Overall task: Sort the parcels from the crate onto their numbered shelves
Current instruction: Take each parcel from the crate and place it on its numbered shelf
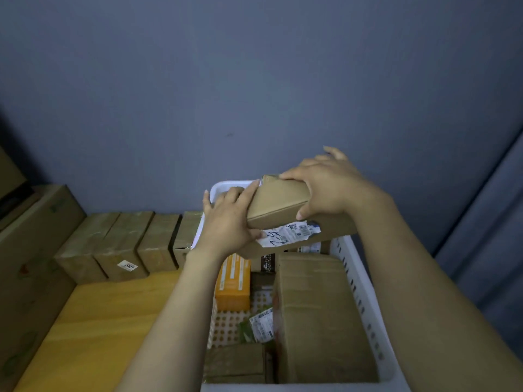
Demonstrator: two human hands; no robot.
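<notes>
Both my hands hold a brown cardboard parcel [278, 206] above the far end of the white crate [355, 274]. The parcel is tilted, and its near face carries a white label with handwritten marks. My left hand [229, 220] grips its left end, thumb on the label. My right hand [329, 186] grips it from above, fingers over the top edge. Inside the crate lie a large brown box [317, 315], an orange box [233, 282], a small labelled packet [261, 323] and a dark brown box [236, 362].
A row of several brown boxes [124, 244] lines the back of the wooden table [104, 321] left of the crate, one with a numbered sticker. Larger cartons [31, 236] stand at the far left. A blue-grey wall rises behind.
</notes>
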